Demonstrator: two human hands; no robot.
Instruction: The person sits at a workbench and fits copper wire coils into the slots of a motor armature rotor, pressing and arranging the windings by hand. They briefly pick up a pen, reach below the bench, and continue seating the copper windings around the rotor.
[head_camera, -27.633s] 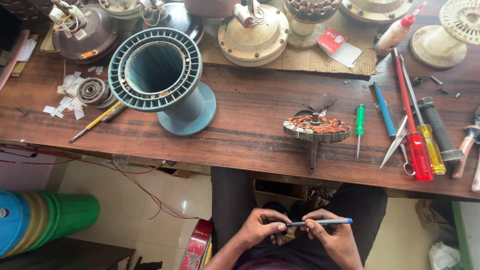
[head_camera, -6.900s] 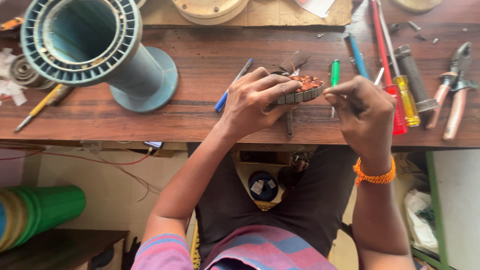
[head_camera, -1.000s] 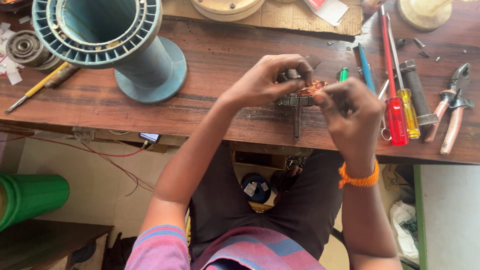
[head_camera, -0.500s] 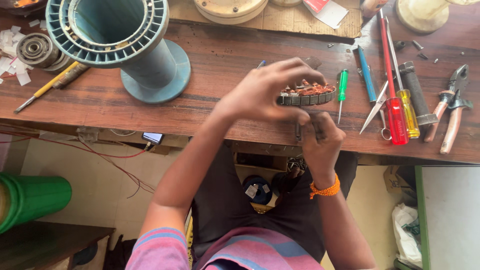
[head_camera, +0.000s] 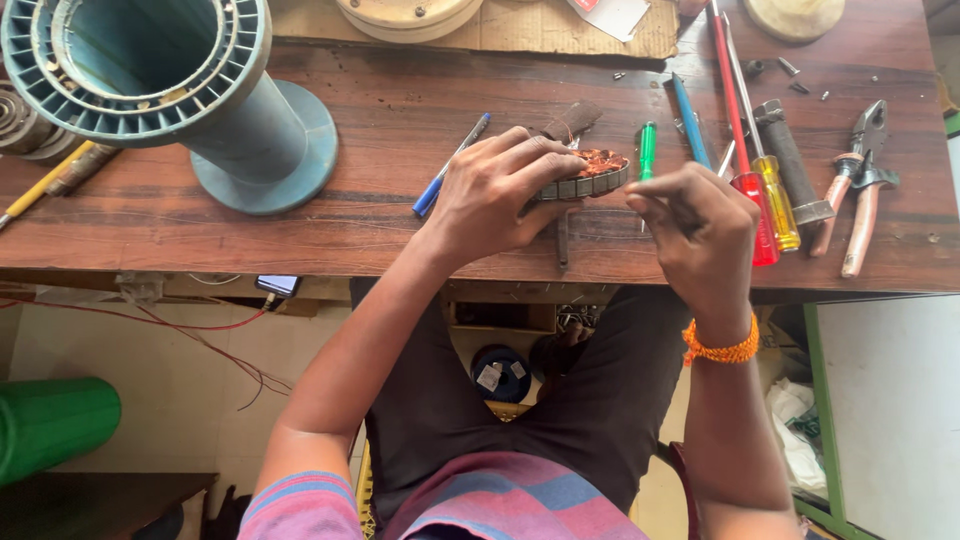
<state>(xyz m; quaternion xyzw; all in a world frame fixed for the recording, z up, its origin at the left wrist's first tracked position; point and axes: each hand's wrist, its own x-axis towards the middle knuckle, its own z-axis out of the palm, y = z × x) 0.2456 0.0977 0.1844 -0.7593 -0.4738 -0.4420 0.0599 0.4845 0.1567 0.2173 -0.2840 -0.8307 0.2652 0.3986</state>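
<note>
Wooden counter (head_camera: 300, 220) runs under my arms, strewn with tools. My left hand (head_camera: 495, 190) clamps the wound stator (head_camera: 590, 175) by its rim, holding it upright on its shaft just left of the green screwdriver (head_camera: 647, 150). My right hand (head_camera: 700, 225) is pinched shut just right of the stator; what it pinches, I cannot tell. A hard tug could snap copper winding or tip the stator over.
</note>
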